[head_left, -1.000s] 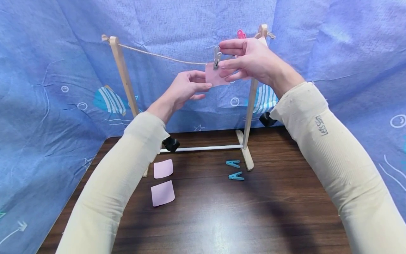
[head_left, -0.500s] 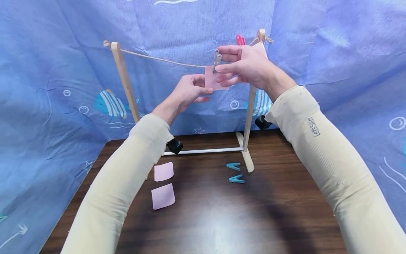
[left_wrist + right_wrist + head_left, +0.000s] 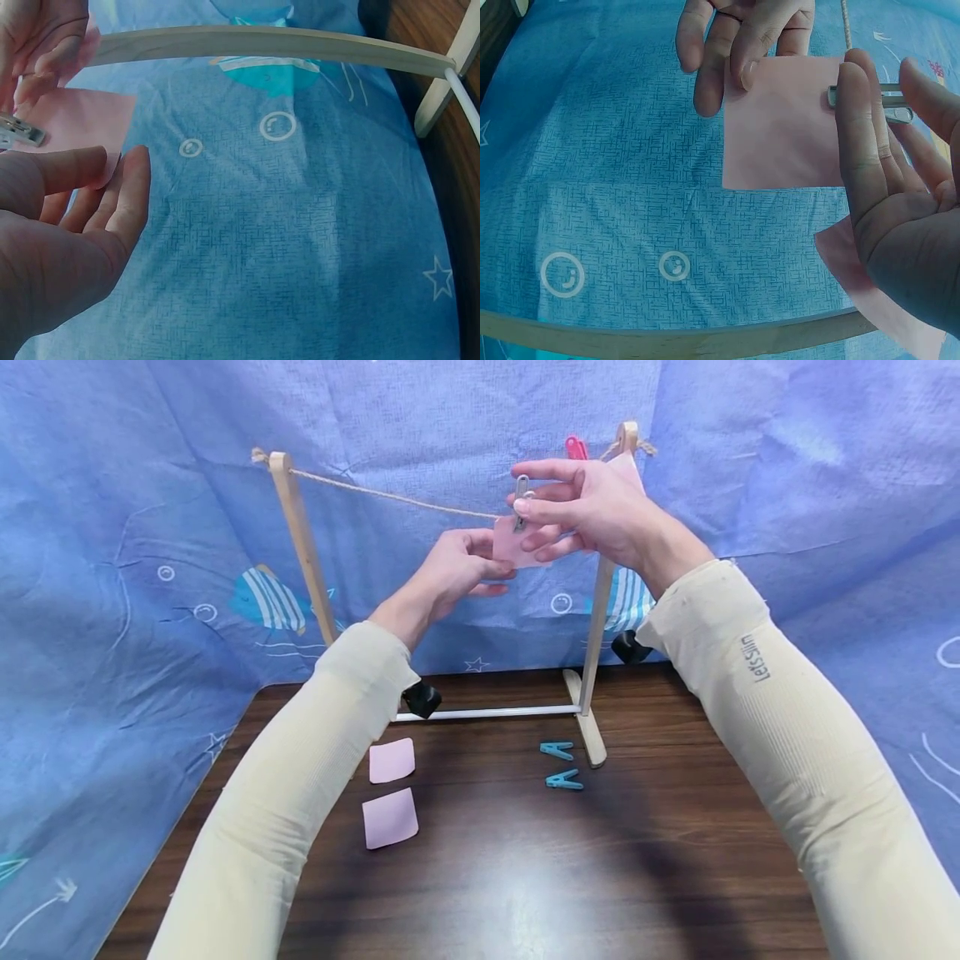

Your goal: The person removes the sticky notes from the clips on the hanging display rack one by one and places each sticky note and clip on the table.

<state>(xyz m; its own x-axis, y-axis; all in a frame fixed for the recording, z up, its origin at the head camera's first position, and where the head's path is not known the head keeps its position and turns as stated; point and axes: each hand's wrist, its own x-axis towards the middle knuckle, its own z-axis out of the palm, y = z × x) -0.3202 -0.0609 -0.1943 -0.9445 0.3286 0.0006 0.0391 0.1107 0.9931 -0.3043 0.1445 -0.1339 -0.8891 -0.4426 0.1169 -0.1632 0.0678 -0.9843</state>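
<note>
Left hand (image 3: 459, 567) pinched pink note (image 3: 507, 542) at rope (image 3: 390, 496); right hand (image 3: 603, 514) pinched grey clip (image 3: 522, 485) on it; farther sheet (image 3: 628, 468) near red clip (image 3: 576, 447) appeared hung; two loose squares (image 3: 391, 818), two blue pegs (image 3: 564, 780) lay unused on surface (image 3: 480, 852).

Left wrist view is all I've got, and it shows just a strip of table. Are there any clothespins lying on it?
Observer: Yes, the head view shows two blue clothespins on the table.
Operator: Any loose paper there?
Observer: Two pink sheets lie to the left of those clothespins in the head view.
Operator: Up high, is there another clip besides the gray clip?
Observer: Yes, a red clip shows above the right hand in the head view.
</note>
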